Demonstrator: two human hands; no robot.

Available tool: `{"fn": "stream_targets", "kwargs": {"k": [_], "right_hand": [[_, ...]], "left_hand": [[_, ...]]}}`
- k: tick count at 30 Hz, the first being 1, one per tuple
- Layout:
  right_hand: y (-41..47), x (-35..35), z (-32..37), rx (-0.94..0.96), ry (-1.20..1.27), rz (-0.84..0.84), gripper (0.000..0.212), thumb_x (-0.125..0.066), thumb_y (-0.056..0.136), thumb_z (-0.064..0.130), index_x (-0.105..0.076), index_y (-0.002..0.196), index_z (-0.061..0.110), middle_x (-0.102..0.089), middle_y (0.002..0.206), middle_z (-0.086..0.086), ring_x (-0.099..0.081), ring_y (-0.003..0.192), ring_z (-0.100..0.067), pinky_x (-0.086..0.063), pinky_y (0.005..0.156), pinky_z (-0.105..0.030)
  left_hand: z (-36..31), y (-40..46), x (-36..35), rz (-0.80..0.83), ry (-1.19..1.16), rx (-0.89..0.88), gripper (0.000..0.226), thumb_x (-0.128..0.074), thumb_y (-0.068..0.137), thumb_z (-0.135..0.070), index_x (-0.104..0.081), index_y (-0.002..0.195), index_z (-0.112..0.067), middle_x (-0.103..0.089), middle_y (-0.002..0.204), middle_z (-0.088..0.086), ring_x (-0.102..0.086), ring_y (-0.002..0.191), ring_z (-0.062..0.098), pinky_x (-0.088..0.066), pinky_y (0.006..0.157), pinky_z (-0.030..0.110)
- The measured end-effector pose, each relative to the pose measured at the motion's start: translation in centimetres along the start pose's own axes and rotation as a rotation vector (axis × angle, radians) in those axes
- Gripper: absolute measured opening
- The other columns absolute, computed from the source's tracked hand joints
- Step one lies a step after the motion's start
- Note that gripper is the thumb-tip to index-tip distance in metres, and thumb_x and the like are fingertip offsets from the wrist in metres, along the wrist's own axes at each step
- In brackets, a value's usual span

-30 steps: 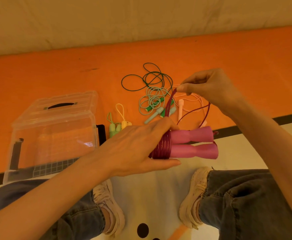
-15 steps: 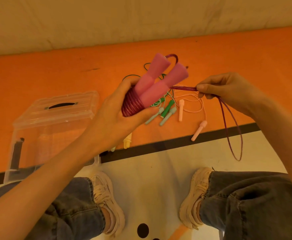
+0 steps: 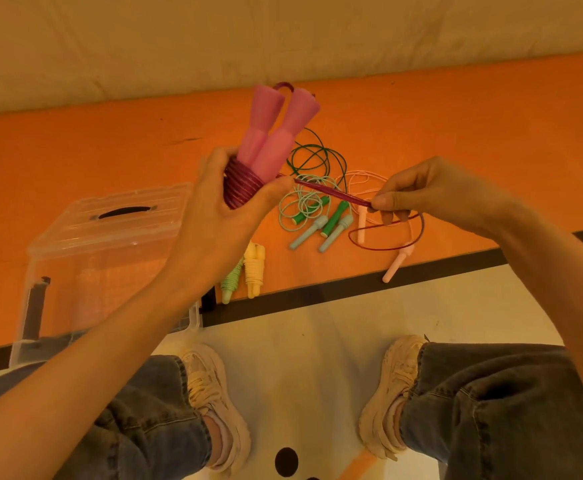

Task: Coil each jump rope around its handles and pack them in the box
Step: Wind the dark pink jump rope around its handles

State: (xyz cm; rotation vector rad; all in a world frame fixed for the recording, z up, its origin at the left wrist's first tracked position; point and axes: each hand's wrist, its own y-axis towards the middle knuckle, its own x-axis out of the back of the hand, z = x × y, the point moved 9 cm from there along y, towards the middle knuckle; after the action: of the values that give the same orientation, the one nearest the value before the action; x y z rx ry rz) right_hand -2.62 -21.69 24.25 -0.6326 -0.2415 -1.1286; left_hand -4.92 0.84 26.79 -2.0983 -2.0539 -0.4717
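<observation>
While left hand (image 3: 213, 216) grips, glossy maroon rope (image 3: 331, 194) taut.

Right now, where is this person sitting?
Probably a playroom or gym floor: an orange foam mat, loose jump ropes with pastel handles and a clear plastic storage box lie by the person's sneakers.
</observation>
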Motion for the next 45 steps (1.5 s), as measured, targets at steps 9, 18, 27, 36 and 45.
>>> {"fn": "stream_targets", "kwargs": {"k": [9,18,27,36,45], "right_hand": [[-0.9,-3.1,1.0,0.038,0.026,0.274,0.012,-0.065,0.071,0.033,-0.077,0.069,0.030,-0.068,0.066,0.003,-0.055,0.062,-0.005,-0.048,0.059,-0.013],[-1.6,-4.8,0.9,0.027,0.025,0.412,0.013,-0.066,0.072,0.034,-0.078,0.073,0.028,-0.069,0.069,-0.003,-0.055,0.074,-0.027,-0.052,0.068,-0.023],[-2.5,-4.7,1.5,0.041,0.073,0.437,0.014,-0.064,0.076,0.028,-0.076,0.068,0.029,-0.068,0.073,-0.009,-0.055,0.071,-0.016,-0.048,0.060,-0.016],[-3.1,-6.1,2.9,0.123,0.063,0.493,0.017,-0.066,0.079,0.023,-0.078,0.085,0.013,-0.065,0.064,-0.009,-0.053,0.062,-0.020,-0.043,0.057,-0.015],[-3.5,-1.0,1.7,0.051,-0.033,0.297,0.015,-0.076,0.066,0.035,-0.078,0.079,0.028,-0.066,0.065,-0.002,-0.054,0.060,-0.008,-0.046,0.058,-0.019]], "left_hand": [[1.1,0.2,0.4,-0.039,0.042,0.016,0.056,-0.076,0.074,-0.048,-0.050,0.112,-0.017,-0.058,0.091,0.002,-0.057,0.077,0.016,-0.048,0.071,0.035],[1.4,0.4,-0.4,0.041,0.198,0.012,0.074,-0.075,0.058,-0.057,-0.044,0.103,-0.009,-0.049,0.081,-0.005,-0.043,0.061,0.000,-0.037,0.055,0.015],[0.4,-0.2,-2.1,0.167,0.663,-0.167,0.071,-0.073,0.062,-0.064,-0.039,0.105,-0.019,-0.041,0.082,-0.016,-0.046,0.067,0.000,-0.028,0.048,0.017],[1.1,-2.1,-5.3,0.209,1.060,-0.394,0.069,-0.056,0.071,-0.075,-0.048,0.107,-0.016,-0.062,0.092,0.001,-0.063,0.066,0.026,-0.052,0.070,0.047],[0.5,-2.4,-5.7,0.231,1.076,-0.510,0.056,-0.034,0.084,-0.061,-0.055,0.109,-0.016,-0.061,0.090,0.001,-0.059,0.056,0.024,-0.054,0.063,0.048]]}}
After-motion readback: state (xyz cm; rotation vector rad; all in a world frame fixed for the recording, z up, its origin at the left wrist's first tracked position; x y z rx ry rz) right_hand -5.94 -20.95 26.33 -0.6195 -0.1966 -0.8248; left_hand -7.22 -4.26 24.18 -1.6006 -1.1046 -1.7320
